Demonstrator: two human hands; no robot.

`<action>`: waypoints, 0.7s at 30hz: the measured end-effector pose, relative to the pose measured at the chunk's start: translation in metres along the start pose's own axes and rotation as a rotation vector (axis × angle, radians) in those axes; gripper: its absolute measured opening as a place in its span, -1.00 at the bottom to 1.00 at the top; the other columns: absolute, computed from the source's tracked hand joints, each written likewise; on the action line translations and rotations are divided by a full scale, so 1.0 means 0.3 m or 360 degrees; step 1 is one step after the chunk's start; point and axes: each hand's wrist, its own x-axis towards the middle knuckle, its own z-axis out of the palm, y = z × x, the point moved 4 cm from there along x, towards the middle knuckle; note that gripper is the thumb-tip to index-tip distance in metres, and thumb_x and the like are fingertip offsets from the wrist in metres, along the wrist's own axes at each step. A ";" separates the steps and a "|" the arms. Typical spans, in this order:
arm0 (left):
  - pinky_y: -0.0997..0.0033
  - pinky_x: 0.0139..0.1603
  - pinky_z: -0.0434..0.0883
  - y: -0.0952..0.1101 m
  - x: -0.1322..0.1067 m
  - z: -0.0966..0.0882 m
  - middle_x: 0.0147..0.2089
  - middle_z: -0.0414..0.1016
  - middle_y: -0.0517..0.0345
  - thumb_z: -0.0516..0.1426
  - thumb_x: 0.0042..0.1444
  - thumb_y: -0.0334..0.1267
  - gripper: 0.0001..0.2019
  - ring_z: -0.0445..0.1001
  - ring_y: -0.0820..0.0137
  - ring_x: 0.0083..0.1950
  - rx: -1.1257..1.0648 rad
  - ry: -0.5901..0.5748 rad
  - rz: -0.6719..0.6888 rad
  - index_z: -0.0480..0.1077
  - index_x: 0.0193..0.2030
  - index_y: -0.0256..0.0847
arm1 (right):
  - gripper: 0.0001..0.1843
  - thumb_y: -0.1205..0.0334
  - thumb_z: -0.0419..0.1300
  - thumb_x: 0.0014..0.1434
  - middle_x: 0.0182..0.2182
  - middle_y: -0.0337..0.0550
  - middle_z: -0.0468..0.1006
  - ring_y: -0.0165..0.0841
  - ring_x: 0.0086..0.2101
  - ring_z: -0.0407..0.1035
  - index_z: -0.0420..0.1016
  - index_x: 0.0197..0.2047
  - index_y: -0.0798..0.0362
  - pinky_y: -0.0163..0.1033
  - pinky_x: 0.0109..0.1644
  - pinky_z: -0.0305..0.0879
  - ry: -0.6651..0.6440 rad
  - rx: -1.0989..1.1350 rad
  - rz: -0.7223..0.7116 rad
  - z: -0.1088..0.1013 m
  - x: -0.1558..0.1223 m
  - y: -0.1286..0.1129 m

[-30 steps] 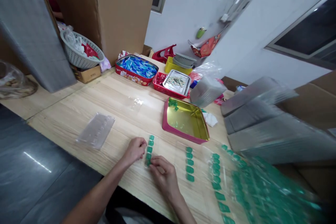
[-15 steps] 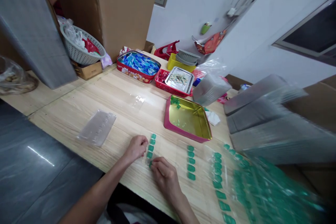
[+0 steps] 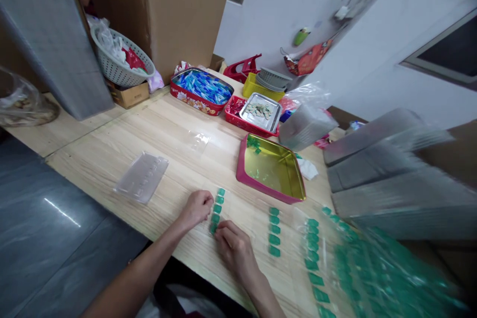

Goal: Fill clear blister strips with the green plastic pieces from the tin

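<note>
My left hand rests curled on the wooden table, its fingertips against the left edge of a clear plastic tray holding a column of small green pieces. My right hand is closed in a pinch at the lowest green piece of that column. A second column of green pieces lies to the right, and more filled trays spread toward the right edge, blurred.
An empty clear tray lies to the left. A pink tin with a gold inside sits behind the hands. Farther back are a red tin of blue pieces, a metal tray, a white basket, cardboard boxes and grey stacks.
The view has shifted slightly, so everything sits a little further right and lower in the picture. Both hands stay at the column of green pieces, the right still pinching at its lower end.
</note>
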 end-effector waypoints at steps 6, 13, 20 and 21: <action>0.61 -0.67 0.16 0.006 -0.003 -0.002 -0.68 0.26 0.35 -0.05 0.02 -0.29 -0.81 0.27 0.57 -0.70 0.0016 0.0006 0.0027 0.34 -0.48 -0.24 | -0.76 0.37 -0.01 0.23 -0.38 -0.09 0.46 -0.38 -0.40 0.38 0.42 -0.40 0.07 -0.33 -0.33 0.32 -0.0001 -0.0061 -0.0057 0.000 0.010 0.002; 0.60 -0.67 0.16 0.015 -0.006 -0.005 -0.69 0.25 0.34 -0.05 0.01 -0.30 -0.82 0.26 0.56 -0.70 0.0037 -0.0010 0.0035 0.33 -0.49 -0.24 | -0.78 0.38 0.01 0.21 -0.34 -0.07 0.48 -0.35 -0.36 0.42 0.48 -0.23 0.05 -0.31 -0.32 0.38 -0.0164 -0.0044 -0.0113 0.004 0.028 0.011; 0.62 -0.70 0.13 0.022 -0.009 -0.003 -0.69 0.26 0.33 -0.04 0.01 -0.31 -0.83 0.26 0.57 -0.71 0.0044 -0.0019 0.0011 0.32 -0.50 -0.24 | -0.78 0.37 0.03 0.20 -0.40 -0.06 0.49 -0.30 -0.38 0.41 0.46 -0.16 0.05 -0.26 -0.34 0.39 -0.0091 -0.0197 -0.0231 0.009 0.002 0.020; 0.62 -0.70 0.13 0.024 -0.009 -0.004 -0.69 0.26 0.33 -0.04 0.01 -0.31 -0.83 0.25 0.57 -0.72 0.0048 -0.0021 0.0013 0.32 -0.50 -0.24 | -0.79 0.37 0.03 0.19 -0.41 -0.06 0.49 -0.29 -0.38 0.40 0.46 -0.18 0.06 -0.25 -0.35 0.38 -0.0114 -0.0212 -0.0235 0.012 0.004 0.017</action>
